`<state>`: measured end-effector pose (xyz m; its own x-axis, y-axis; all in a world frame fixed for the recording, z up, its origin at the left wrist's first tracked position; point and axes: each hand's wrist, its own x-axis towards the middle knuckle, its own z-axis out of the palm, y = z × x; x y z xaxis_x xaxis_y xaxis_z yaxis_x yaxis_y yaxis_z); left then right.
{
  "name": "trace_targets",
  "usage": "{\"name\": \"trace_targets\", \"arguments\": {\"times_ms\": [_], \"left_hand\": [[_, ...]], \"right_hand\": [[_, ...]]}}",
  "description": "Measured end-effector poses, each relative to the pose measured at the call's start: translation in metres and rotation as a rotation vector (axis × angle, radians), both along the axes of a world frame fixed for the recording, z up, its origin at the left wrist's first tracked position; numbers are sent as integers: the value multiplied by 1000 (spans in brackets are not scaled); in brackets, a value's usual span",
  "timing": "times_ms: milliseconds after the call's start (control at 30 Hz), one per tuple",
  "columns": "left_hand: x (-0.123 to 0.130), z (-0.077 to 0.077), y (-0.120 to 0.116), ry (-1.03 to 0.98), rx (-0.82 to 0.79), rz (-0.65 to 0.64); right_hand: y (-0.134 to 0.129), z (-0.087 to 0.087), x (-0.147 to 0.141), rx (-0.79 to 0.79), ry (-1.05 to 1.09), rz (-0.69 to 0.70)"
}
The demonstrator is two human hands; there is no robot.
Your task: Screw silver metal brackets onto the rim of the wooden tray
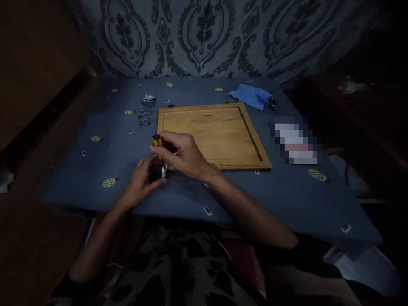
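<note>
A wooden cabinet door (210, 136) with a raised frame lies flat on the table. Over its near left corner, my right hand (186, 155) is closed around the yellow and black handle of a screwdriver (157, 140), which points down. Just below the screwdriver, a small shiny metal piece (164, 171) that looks like a hinge sits at the door's edge. My left hand (142, 178) curls around this piece, thumb and fingers on either side of it. The screwdriver's tip and part of the door corner are hidden by my hands.
Loose metal hinge-like pieces (144, 117) and another cluster (148, 100) lie left of the door. A blue cloth (251, 96) rests behind its far right corner. At right is a pixelated pale object (296, 142). Patterned fabric (204, 34) hangs behind the blue-covered table (73, 174).
</note>
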<state>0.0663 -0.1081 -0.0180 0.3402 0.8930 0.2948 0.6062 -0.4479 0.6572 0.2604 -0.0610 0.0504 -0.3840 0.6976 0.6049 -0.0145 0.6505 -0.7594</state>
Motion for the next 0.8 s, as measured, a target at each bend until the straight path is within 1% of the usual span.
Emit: {"name": "trace_targets", "arguments": {"times_ms": [100, 233, 467, 633, 733, 800], "left_hand": [[0, 1, 0, -11, -5, -11], [1, 2, 0, -15, -5, -24], [1, 2, -1, -6, 0, -18], [0, 0, -1, -8, 9, -7], [0, 0, -1, -13, 16, -33], [0, 0, -1, -19, 25, -47]], "right_hand": [[-2, -5, 1, -12, 0, -61], [-2, -8, -2, -44, 29, -76], [-2, -13, -5, 13, 52, -134], [-3, -8, -4, -43, 140, -184], [-2, -4, -2, -88, 174, -202], [-2, -5, 0, -85, 167, -211]]}}
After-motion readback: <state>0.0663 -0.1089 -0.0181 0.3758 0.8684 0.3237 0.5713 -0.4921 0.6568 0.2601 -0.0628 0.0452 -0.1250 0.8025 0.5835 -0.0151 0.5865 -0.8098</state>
